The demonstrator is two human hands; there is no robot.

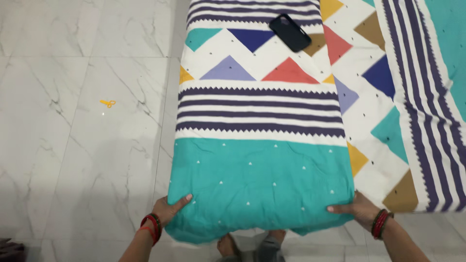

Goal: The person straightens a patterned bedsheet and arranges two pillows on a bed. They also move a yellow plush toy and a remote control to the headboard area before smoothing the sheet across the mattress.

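Both hands grip the near end of a folded quilt [259, 165], one at each corner. At the lower left the left hand [171, 208] has its thumb laid flat over the teal edge and the remaining fingers tucked out of sight beneath the padding; red and dark bangles [152, 226] ring that wrist. At the lower right the right hand [357, 209] clasps the opposite corner the same way, thumb pressed along the teal cloth, fingers hidden underneath, with red bangles [379, 223] on its wrist too. So each hand is closed on the quilt's edge, and the thick bundle spans the whole gap between them, running away from the person up the middle of the view.

Its nearest band is plain teal with small white dots; beyond that come dark purple and white stripes with saw-tooth borders, then a white band of triangles in lavender, red, navy, teal and yellow, and more stripes at the far end. A black phone [290, 32] lies tilted on the far part of the quilt, well apart from both hands.

To the right, touching the folded bundle's side, a flat layer of the same patterned bedding [412, 97] lies spread out. Below the near edge, between the wrists, the person's bare toes [227, 245] show on the white marble floor [73, 73]. Out on that floor to the left sits a small yellow object [108, 103], too small to identify.
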